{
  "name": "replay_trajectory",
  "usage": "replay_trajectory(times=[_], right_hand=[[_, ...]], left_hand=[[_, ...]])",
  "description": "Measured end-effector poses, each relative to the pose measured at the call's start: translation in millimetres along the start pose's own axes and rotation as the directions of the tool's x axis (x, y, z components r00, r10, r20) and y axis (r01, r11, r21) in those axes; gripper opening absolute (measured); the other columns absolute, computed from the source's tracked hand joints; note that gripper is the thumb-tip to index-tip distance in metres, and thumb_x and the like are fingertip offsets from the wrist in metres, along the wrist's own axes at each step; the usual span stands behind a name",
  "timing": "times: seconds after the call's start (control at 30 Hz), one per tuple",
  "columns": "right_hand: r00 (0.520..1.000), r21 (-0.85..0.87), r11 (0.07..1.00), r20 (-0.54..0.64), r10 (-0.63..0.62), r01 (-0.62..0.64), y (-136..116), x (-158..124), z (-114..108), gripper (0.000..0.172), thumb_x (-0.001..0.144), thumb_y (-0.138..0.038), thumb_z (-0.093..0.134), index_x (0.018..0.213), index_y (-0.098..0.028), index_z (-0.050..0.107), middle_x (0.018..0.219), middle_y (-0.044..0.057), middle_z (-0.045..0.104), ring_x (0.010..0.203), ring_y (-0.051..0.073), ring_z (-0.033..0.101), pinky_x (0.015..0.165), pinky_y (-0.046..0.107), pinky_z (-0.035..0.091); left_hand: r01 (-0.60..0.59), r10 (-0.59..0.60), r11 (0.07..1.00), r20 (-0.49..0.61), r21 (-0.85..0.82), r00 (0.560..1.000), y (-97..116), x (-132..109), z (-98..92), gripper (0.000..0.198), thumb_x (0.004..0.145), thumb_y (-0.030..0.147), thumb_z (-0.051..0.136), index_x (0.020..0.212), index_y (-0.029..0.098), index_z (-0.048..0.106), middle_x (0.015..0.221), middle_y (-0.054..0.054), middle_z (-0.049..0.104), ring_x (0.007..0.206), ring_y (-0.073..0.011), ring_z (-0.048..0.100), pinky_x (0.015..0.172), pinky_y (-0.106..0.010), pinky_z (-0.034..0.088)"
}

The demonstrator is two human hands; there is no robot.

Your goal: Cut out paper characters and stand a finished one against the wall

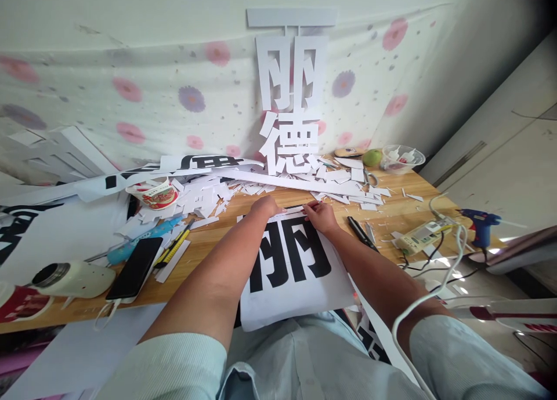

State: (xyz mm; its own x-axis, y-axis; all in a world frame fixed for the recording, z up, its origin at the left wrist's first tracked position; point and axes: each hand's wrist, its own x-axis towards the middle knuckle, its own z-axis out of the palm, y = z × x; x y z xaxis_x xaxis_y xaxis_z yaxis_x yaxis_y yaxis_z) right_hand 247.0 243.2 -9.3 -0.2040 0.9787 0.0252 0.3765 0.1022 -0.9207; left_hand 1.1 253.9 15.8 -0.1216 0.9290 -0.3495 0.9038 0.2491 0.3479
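A white sheet printed with a bold black character lies over the table's front edge and hangs toward my lap. Along its far edge is a narrow white strip. My left hand is closed at the strip's left end, its fingertips partly hidden by the hand. At the other end, my right hand pinches the strip between thumb and fingers. Just right of that hand lies a black-handled cutter.
White foam-board scraps cover the table's back. Cut-out white characters lean on the wall. To the left are a phone, a yellow cutter and a bottle. A blue glue gun and power strip sit right, with trailing cables.
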Motion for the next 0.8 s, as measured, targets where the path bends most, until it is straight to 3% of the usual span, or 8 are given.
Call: replay_trajectory(times=[0.1,0.17,0.37,0.5,0.67,0.8], right_hand=[[1.0,-0.018,1.0,-0.021,-0.003,0.003,0.6,2.0,-6.8,0.028,0.094,-0.037,0.069,0.074,-0.02,0.078,0.078,0.009,0.084,0.072,0.027,0.082,0.07,0.033,0.063],[0.999,-0.01,1.0,-0.041,0.006,-0.006,-1.9,2.1,-10.7,0.026,0.092,-0.035,0.07,0.071,-0.02,0.077,0.075,0.009,0.083,0.071,0.027,0.082,0.071,0.033,0.063],[0.998,0.084,0.996,-0.055,-0.005,0.01,-15.7,1.3,-8.6,0.027,0.09,-0.036,0.071,0.07,-0.019,0.076,0.078,0.011,0.084,0.071,0.028,0.083,0.066,0.031,0.063],[1.0,0.13,0.991,0.017,0.016,-0.018,-20.7,2.3,4.0,0.022,0.092,-0.036,0.074,0.075,-0.021,0.074,0.08,0.01,0.085,0.062,0.025,0.079,0.06,0.032,0.062],[0.995,0.14,0.99,0.098,-0.032,0.019,-25.9,2.0,17.9,0.027,0.096,-0.04,0.074,0.075,-0.023,0.072,0.079,0.008,0.084,0.062,0.023,0.078,0.062,0.031,0.063],[0.988,0.089,0.995,0.14,-0.068,0.056,-31.2,-1.1,26.2,0.03,0.099,-0.04,0.073,0.075,-0.022,0.074,0.08,0.007,0.085,0.062,0.021,0.077,0.063,0.03,0.061]], left_hand=[[0.163,-0.163,0.984,-0.002,0.065,0.987,4.4,-5.9,-4.3,0.061,0.079,0.077,0.086,0.096,0.02,0.071,0.081,-0.014,0.076,0.096,-0.0395,0.077,0.08,-0.043,0.057],[0.183,-0.183,0.98,-0.003,0.078,0.983,6.3,-10.0,-6.8,0.065,0.078,0.081,0.085,0.1,0.021,0.073,0.085,-0.014,0.078,0.097,-0.0404,0.078,0.081,-0.044,0.058],[0.168,-0.169,0.983,0.004,0.073,0.986,7.2,-14.5,-9.2,0.063,0.081,0.079,0.084,0.102,0.02,0.072,0.086,-0.015,0.078,0.104,-0.0419,0.077,0.081,-0.043,0.057],[0.147,-0.147,0.985,0.002,0.092,0.989,6.8,-10.3,-7.5,0.057,0.084,0.073,0.086,0.1,0.02,0.072,0.084,-0.015,0.077,0.104,-0.0421,0.075,0.079,-0.044,0.056],[0.092,-0.096,0.992,0.04,0.089,0.995,4.8,-6.6,-6.2,0.054,0.084,0.08,0.08,0.096,0.028,0.074,0.083,-0.012,0.077,0.094,-0.0388,0.077,0.078,-0.046,0.058],[0.152,-0.157,0.986,0.066,0.065,0.985,5.1,-8.0,-7.7,0.062,0.079,0.085,0.079,0.094,0.026,0.072,0.081,-0.012,0.076,0.091,-0.0371,0.077,0.079,-0.046,0.058]])
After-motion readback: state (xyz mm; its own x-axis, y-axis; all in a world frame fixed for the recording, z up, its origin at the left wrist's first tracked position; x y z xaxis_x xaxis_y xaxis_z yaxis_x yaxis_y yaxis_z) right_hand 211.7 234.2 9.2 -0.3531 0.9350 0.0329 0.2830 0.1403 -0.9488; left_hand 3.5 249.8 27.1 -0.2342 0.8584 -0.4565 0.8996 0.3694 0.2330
